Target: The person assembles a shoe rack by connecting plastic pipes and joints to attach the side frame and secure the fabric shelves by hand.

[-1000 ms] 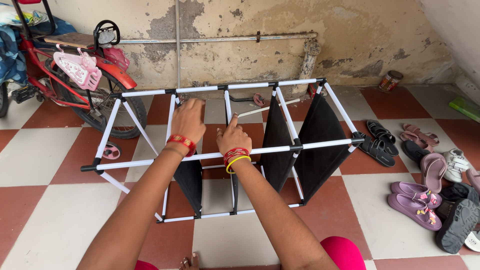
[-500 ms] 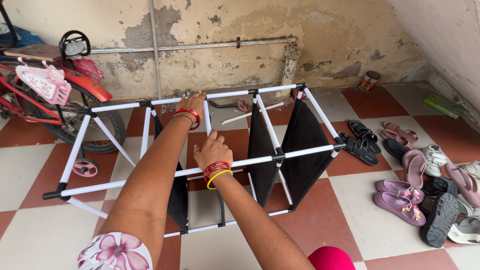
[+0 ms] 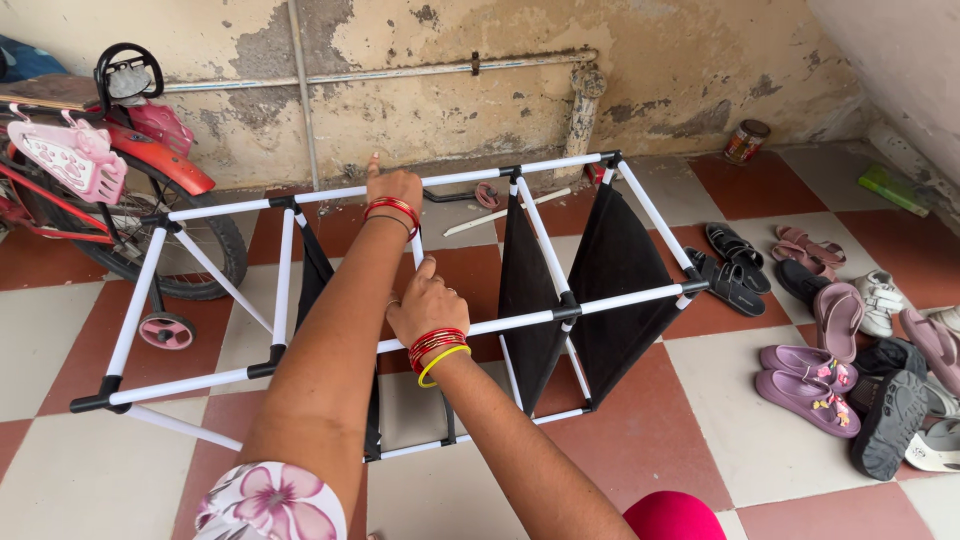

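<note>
Bracing the white-tube rack (image 3: pixel 600 298) | left hand (image 3: pixel 393 188) gripping the twelve-o'clock rail | right hand (image 3: pixel 425 305) clasping the six-o'clock rail | next, likely seating a crossbar squarely.

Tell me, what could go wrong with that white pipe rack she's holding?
The rack looks light and loosely jointed. The left hand presses the far rail and the right hand the near rail, so a hard push might pop a black connector loose or skew the frame. Fingers could get pinched where tubes meet. The sandals and bicycle sit close, so a sliding rack may bump them.
</note>
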